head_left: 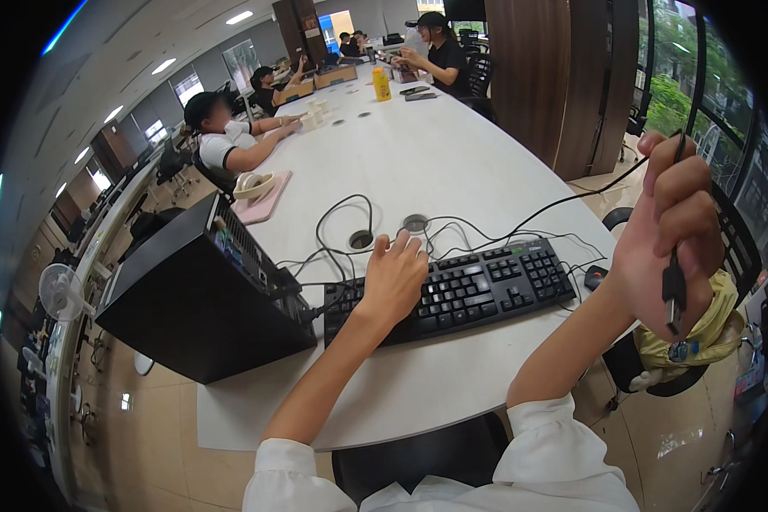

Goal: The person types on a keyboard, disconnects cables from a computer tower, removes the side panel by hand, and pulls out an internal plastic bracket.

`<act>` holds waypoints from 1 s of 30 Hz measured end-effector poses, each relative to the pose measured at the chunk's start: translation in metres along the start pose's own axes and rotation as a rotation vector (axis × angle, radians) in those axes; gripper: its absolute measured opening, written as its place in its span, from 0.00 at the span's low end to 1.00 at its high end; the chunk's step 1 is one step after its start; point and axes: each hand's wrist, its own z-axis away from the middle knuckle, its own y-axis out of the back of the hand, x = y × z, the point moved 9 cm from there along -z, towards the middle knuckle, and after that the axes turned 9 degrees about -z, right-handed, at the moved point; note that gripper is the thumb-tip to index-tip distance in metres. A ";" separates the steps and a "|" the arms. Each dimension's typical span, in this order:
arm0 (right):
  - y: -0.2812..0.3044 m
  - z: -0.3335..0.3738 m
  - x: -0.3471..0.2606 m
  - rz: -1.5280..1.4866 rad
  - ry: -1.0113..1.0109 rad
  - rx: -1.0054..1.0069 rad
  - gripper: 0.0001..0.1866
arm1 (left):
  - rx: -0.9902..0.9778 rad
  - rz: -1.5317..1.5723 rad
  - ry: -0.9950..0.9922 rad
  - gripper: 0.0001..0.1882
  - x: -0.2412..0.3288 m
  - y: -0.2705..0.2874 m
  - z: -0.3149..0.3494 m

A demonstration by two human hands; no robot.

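Note:
My right hand [667, 224] is raised at the right, its fingers closed round a black USB cable [673, 290]. The metal plug points down below the fist, and the cord trails back left across the desk toward the cable holes. My left hand [395, 277] hovers over or rests on the left half of a black keyboard [512, 286], fingers bent and slightly apart, with nothing seen in it. Whether it touches the keys I cannot tell. A black computer tower [188, 294] stands left of the keyboard, several cables plugged into its back.
A dark mouse [596, 277] lies right of the keyboard. Two round cable holes [361, 240] sit behind it, with loose cords around. Headphones [253, 185] lie on a pink pad [269, 198]. A yellow bottle [381, 85] stands farther back. Other people sit along the white desk [452, 154].

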 end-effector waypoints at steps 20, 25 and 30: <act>0.045 0.019 0.006 -0.255 -0.154 0.363 0.10 | 0.100 0.389 0.487 0.10 -0.072 -0.019 -0.012; -0.024 0.030 0.054 -0.044 -0.675 -0.047 0.07 | 0.286 0.612 0.583 0.12 -0.088 0.016 -0.008; -0.101 0.088 0.110 -0.076 -1.130 -0.666 0.16 | 0.261 0.741 0.562 0.14 -0.089 0.025 -0.005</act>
